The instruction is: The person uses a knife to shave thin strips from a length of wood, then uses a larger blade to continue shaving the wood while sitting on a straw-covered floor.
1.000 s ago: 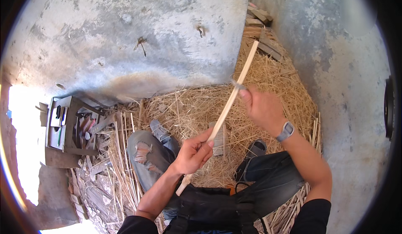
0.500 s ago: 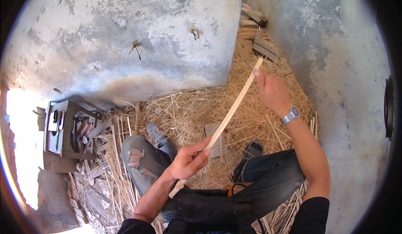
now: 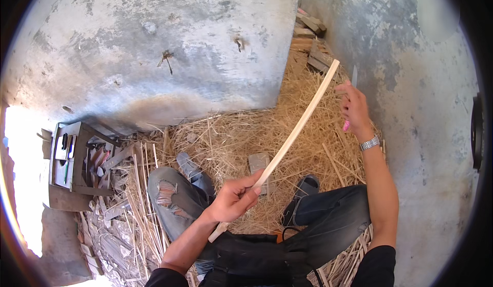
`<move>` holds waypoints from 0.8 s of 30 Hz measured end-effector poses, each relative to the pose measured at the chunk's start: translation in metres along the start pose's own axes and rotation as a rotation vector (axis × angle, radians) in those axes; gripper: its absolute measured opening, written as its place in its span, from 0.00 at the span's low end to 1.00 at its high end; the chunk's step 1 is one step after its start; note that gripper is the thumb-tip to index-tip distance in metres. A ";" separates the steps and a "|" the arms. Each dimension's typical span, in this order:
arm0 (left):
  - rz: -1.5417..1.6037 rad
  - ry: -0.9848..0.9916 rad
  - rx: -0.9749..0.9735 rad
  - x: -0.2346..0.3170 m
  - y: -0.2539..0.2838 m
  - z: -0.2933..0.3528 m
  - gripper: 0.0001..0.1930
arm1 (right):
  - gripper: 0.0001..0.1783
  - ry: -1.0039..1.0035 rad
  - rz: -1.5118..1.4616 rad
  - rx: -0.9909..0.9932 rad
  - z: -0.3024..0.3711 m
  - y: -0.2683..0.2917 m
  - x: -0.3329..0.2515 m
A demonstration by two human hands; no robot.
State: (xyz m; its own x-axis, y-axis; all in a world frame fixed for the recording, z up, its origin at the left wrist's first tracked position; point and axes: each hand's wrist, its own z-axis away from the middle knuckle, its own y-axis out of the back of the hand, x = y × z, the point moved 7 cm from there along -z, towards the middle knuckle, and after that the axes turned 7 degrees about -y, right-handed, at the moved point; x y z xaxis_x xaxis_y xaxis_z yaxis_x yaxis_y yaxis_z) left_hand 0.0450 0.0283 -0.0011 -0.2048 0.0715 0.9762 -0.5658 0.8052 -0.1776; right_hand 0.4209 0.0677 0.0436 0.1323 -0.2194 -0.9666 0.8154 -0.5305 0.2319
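Your left hand [image 3: 233,201] grips the light, stiff bamboo strip [image 3: 292,138] near its base, while your right hand [image 3: 353,107] clasps a pink-handled knife [image 3: 351,99] beyond its tip.

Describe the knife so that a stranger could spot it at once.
Start at the grey wall on the right, above the straw. The right hand, with a wristwatch, is raised there and grips the knife. Its thin grey blade points up and a pink handle end shows below the palm, unlike the long pale stick beside it.

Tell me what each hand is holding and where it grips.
The left hand grips a long pale wooden strip near its lower end. The right hand holds a knife by its pink handle, blade pointing up.
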 end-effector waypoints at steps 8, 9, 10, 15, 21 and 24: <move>0.003 0.141 -0.120 -0.009 -0.014 -0.011 0.26 | 0.13 0.114 -0.209 -0.211 0.028 -0.043 -0.018; 0.031 0.180 -0.127 -0.010 -0.012 -0.011 0.26 | 0.13 0.136 -0.161 -0.218 0.035 -0.049 -0.020; 0.055 0.217 -0.132 -0.010 -0.011 -0.010 0.27 | 0.13 0.159 -0.115 -0.228 0.043 -0.056 -0.022; 0.109 0.189 -0.049 -0.009 -0.004 -0.013 0.27 | 0.17 0.170 0.026 -0.376 0.087 -0.108 -0.016; 0.343 0.152 -0.060 0.002 -0.006 -0.017 0.28 | 0.19 0.357 0.087 -0.169 0.080 -0.082 -0.040; 0.397 0.138 -0.080 0.002 -0.009 -0.015 0.28 | 0.14 0.582 0.144 0.080 0.067 -0.056 -0.057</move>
State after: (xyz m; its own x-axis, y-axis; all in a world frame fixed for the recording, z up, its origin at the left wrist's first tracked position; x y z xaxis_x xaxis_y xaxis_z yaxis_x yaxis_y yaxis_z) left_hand 0.0614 0.0297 0.0041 -0.2822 0.4590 0.8424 -0.4000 0.7419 -0.5382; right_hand 0.3300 0.0551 0.0931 0.5431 0.1785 -0.8205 0.7244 -0.5938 0.3503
